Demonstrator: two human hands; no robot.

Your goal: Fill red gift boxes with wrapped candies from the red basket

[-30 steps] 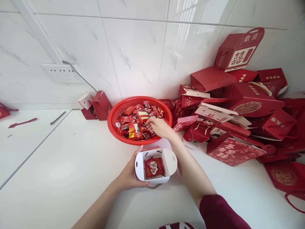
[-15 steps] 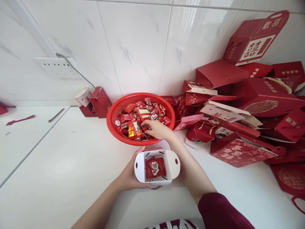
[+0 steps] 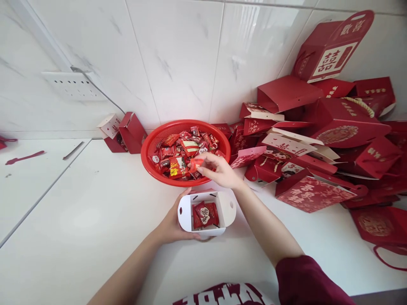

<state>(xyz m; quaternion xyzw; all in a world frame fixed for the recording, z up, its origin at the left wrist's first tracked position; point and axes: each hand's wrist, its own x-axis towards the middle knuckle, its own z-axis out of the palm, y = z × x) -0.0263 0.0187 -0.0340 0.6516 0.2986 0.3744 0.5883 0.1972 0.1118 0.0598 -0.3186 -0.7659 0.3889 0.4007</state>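
Note:
My left hand [image 3: 178, 220] grips the left side of a small white-lined paper box [image 3: 228, 209], whose top flaps are spread apart. Inside the box lie several red wrapped candies [image 3: 205, 214]. Between the thumb and fingers of my right hand [image 3: 219, 170] is a small red wrapped candy [image 3: 195, 164], held over the front right of a red plastic basket [image 3: 146, 163]. Assorted wrapped sweets [image 3: 178, 167] fill the basket, which stands just behind the box.
A heap of red paper gift boxes [image 3: 313, 192] covers the right of the white table [image 3: 79, 237]. Two small boxes [image 3: 132, 133] stand left of the basket by the tiled wall. A power strip [image 3: 73, 86] with a cable hangs there. Red scraps lie far left.
My right hand has risen out of the sweets with a red candy pinched in it. My left hand keeps its hold on the box. The whole view has shifted slightly.

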